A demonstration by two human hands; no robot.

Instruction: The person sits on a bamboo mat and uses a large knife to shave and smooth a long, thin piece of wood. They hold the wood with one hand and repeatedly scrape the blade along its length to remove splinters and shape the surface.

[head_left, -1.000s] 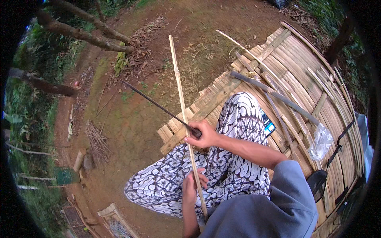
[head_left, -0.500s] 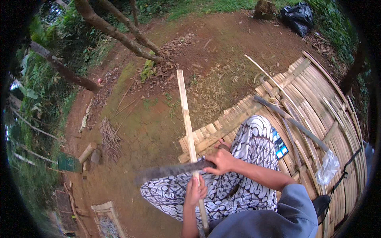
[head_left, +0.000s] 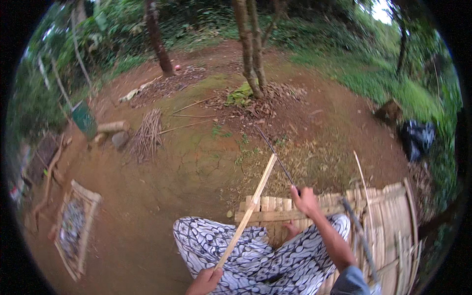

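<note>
My left hand (head_left: pixel 206 281) is closed around the near end of a pale, flat bamboo strip (head_left: pixel 244 216), which slants up and away over my lap. My right hand (head_left: pixel 307 201) grips a machete (head_left: pixel 285 172) by its handle. The dark blade appears thin, nearly edge-on, and points forward and left. It passes beside the strip's far tip; whether the two touch I cannot tell. Patterned black-and-white cloth (head_left: pixel 295 258) covers my legs under both hands.
I sit on a bamboo-slat platform (head_left: pixel 393 211), with a grey pole (head_left: pixel 358 223) lying on it at right. Ahead are tree trunks (head_left: pixel 248 49), a stick pile (head_left: pixel 148 132) and a black plastic bag (head_left: pixel 417 140). A framed panel (head_left: pixel 91 196) lies on the ground at left.
The view has swung up and right. The machete has moved from crossing the strip near my left hand to its far tip, blade now pointing forward. My left hand still holds the strip, which now leans right.
</note>
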